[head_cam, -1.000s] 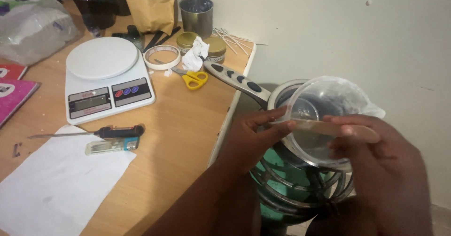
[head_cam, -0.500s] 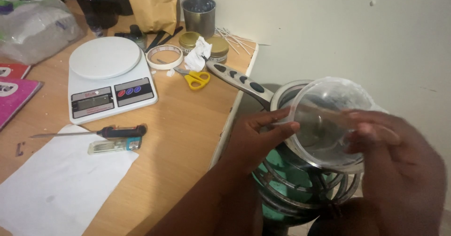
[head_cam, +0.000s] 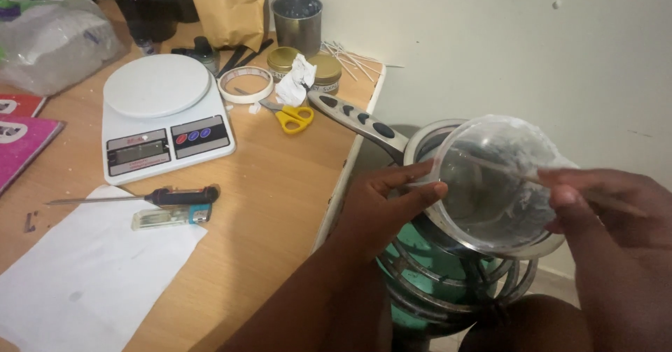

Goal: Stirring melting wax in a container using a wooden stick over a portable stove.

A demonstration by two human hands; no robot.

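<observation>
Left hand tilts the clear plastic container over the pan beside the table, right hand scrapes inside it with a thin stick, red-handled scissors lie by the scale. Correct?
Not quite: the scissors have yellow handles, as the head view shows. The rest stands.

I grip a tilted cup (head_cam: pixel 490 184) between my hands, over the pan (head_cam: pixel 427 142); the scale (head_cam: pixel 157 114) sits far left.

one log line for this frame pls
left hand: grips clear plastic cup | right hand: thin stick inside cup | cup tilted above saucepan
</observation>
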